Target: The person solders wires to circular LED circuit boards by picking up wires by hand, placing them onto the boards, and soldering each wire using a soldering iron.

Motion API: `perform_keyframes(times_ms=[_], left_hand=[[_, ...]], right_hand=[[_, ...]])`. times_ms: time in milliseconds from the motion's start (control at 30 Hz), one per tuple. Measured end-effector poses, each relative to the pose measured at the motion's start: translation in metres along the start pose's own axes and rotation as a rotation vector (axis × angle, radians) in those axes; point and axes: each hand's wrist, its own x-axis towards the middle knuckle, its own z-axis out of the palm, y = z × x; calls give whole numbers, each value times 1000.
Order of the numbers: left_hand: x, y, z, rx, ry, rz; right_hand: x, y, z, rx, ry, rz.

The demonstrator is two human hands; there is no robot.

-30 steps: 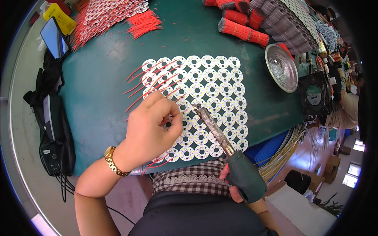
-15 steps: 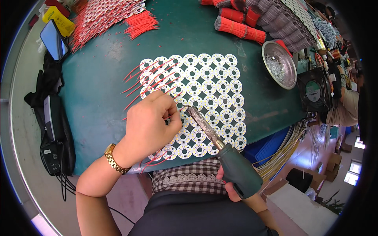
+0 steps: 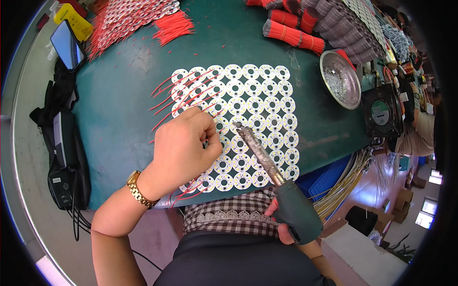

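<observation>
Right hand: the right hand [image 3: 281, 221] is nearest, at the near edge of the table, closed around the dark grip of a soldering iron [image 3: 274, 178].
Iron tip: it points far and left, and it rests over the panel of round white boards [image 3: 248, 114], just right of the left hand.
Left hand: the left hand [image 3: 183, 148] lies on the near left part of the panel, with fingers curled tight; what it pinches I cannot tell.
Red wires: thin red wires [image 3: 176, 95] stick out from the boards, left of and beyond the left hand.
Table: the green table [image 3: 124, 124] carries the panel in its middle.
Far right: a metal bowl [image 3: 341, 78] and red wire bundles [image 3: 293, 35].
</observation>
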Motion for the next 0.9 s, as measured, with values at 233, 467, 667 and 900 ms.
perform_keyframes(times_ms=[233,467,667,900], left_hand=[[0,3,-5,-9,-34,2],[59,-32,-37,193,134,40],[137,-99,-40,588,247,58],[147,-107,-33,902,264,263]], right_hand=[[3,4,2,114,96,25],[-17,17,7,105,26,147],[-5,7,7,88,119,0],[-4,15,6,198,220,-65]])
